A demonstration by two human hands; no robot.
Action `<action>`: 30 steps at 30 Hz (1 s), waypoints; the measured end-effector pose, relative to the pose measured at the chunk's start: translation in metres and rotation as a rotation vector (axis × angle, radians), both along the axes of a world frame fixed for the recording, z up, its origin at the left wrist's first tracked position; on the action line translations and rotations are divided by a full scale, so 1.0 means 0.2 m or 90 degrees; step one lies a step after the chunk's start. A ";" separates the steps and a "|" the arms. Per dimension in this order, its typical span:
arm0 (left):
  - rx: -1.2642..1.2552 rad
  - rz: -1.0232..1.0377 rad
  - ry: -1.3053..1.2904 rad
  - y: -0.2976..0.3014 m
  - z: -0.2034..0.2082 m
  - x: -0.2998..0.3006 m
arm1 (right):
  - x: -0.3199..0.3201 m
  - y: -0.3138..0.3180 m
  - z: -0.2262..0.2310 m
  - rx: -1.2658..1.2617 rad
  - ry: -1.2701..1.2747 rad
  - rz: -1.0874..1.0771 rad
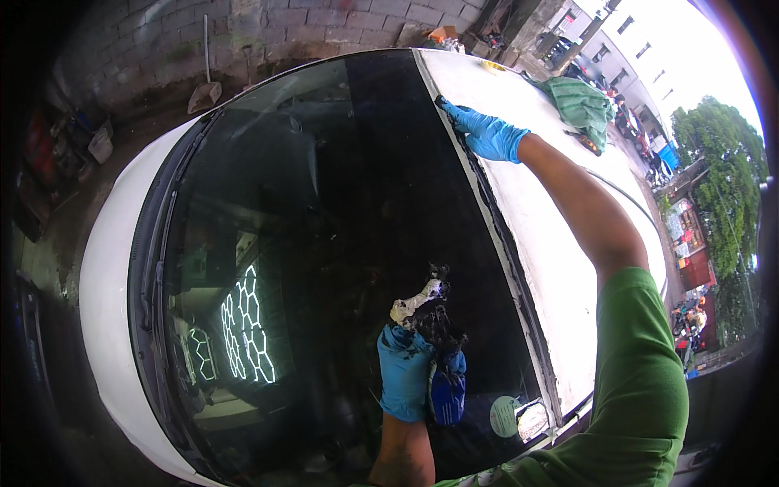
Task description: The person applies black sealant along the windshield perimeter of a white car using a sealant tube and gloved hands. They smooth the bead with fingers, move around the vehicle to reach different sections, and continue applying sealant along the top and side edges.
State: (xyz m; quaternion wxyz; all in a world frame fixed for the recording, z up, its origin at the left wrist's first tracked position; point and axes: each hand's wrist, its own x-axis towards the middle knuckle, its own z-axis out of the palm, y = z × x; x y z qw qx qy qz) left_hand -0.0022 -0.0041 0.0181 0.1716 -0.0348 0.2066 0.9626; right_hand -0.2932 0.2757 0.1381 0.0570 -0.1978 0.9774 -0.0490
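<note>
Sealant seam (pixel 505 235) runs long and black between windshield (pixel 324 252) and white roof (pixel 544 219) — right hand (pixel 491 136) nearest, touching its far stretch, pinching or not I can't tell — while left hand (pixel 404 365) clutches a smeared whitish wad (pixel 414 302).

Block wall (pixel 300 18) — leafy tree (pixel 718 178), bright sky (pixel 698 53).

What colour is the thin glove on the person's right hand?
The thin glove on the right hand is light blue, clearest in the head view.
</note>
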 end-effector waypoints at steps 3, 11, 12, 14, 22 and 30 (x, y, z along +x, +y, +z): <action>-0.031 0.005 0.009 0.01 -0.03 -0.01 | 0.01 0.05 -0.04 -0.016 0.039 0.049; -0.046 0.003 0.021 0.01 -0.01 -0.02 | 0.25 -0.14 0.11 -0.250 -0.176 -0.131; -0.046 0.004 0.021 0.01 -0.02 -0.02 | 0.26 -0.15 0.11 -0.364 -0.226 -0.185; -0.047 0.008 0.021 0.02 -0.04 -0.02 | 0.29 -0.15 0.09 -0.599 -0.292 -0.292; -0.016 0.001 0.019 0.03 -0.05 -0.01 | 0.29 -0.05 0.21 -0.226 0.011 0.058; -0.060 0.019 0.021 0.02 -0.03 -0.01 | 0.05 -0.04 0.04 -0.003 0.052 -0.078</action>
